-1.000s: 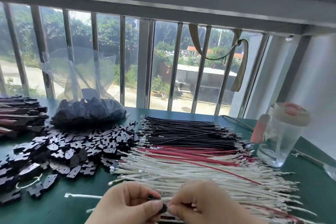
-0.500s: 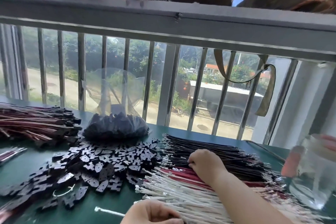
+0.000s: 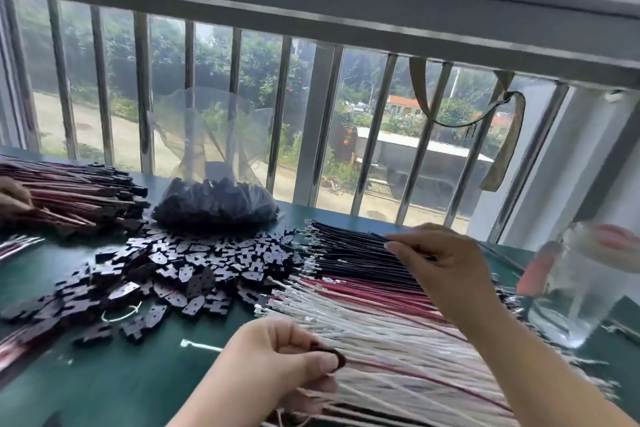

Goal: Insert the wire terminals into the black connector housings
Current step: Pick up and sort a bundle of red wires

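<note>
We held one black connector housing [image 3: 337,359] pinched in our left hand [image 3: 277,354], low over the white wires [image 3: 398,350]. Our right hand [image 3: 440,260] was apart from it, farther back, and pinched a black wire [image 3: 349,246] from the bundle. Loose housings [image 3: 180,274] lay on the green table [image 3: 104,385], before a plastic bag [image 3: 214,204] of more. A clear jar [image 3: 581,288] stood at the right.
</note>
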### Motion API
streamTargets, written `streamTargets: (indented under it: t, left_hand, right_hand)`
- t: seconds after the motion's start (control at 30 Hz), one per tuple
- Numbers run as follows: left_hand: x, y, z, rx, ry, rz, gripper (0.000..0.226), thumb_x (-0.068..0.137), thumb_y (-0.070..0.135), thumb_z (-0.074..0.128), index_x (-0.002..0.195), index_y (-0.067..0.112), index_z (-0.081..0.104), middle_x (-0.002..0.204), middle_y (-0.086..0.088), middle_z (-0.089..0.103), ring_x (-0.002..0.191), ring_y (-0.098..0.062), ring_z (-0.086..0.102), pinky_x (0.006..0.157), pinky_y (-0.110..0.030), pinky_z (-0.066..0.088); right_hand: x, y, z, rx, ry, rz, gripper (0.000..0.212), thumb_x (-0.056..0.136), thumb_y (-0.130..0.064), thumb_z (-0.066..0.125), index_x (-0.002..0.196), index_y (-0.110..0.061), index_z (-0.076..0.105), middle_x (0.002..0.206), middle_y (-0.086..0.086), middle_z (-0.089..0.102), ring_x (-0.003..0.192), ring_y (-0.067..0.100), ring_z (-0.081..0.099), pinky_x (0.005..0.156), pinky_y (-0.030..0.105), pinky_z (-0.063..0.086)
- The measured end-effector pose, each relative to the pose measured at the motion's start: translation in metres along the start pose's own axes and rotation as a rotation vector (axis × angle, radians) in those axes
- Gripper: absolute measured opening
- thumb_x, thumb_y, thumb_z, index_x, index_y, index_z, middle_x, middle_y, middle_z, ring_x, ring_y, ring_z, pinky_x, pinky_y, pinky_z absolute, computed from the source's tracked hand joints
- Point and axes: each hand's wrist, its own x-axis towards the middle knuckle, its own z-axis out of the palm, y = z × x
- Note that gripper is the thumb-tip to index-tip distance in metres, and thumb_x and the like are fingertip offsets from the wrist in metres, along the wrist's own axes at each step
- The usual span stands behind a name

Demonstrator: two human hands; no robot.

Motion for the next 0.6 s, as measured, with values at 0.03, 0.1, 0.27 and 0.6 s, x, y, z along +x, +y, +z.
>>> streamTargets:
  t: [0.03,0.1,0.27,0.6]
  left_hand:
    - [-0.001,0.0,0.001,-0.058,0.012,-0.006,0.045,0.036,0.015,0.087,0.073,-0.001,0.068,0.075,-0.021,0.073,0.068,-0.03,0.073,0.045,-0.028,0.055]
    - [-0.001,-0.002,0.003,-0.128,0.045,0.0,0.061,0.029,0.014,0.084,0.08,-0.008,0.061,0.075,-0.023,0.072,0.067,-0.031,0.072,0.043,-0.027,0.054]
    - [-0.003,-0.001,0.008,-0.15,0.045,0.056,0.03,0.036,0.005,0.081,0.063,0.002,0.068,0.074,-0.024,0.071,0.065,-0.031,0.072,0.043,-0.027,0.054]
    - [-0.005,0.001,0.012,-0.067,0.051,0.108,0.026,0.037,0.012,0.079,0.062,0.008,0.072,0.072,-0.02,0.073,0.06,-0.025,0.071,0.044,-0.027,0.056]
  right_hand:
    - [-0.011,-0.011,-0.005,-0.028,-0.061,-0.004,0.01,0.071,-0.041,0.067,0.079,-0.039,0.074,0.071,-0.019,0.067,0.066,-0.002,0.06,0.056,0.003,0.04]
    - [-0.032,-0.026,-0.01,-0.098,-0.197,0.008,0.007,0.069,-0.043,0.069,0.074,-0.041,0.074,0.074,-0.018,0.067,0.07,0.001,0.062,0.058,0.005,0.041]
    - [-0.068,-0.033,-0.014,-0.052,-0.395,0.198,0.017,0.068,-0.02,0.082,0.071,-0.036,0.075,0.073,-0.012,0.067,0.063,0.001,0.059,0.055,0.009,0.04]
    - [-0.081,-0.035,-0.008,-0.093,-0.366,0.272,0.019,0.077,-0.03,0.074,0.082,-0.048,0.072,0.071,-0.018,0.055,0.067,-0.002,0.051,0.062,0.014,0.044]
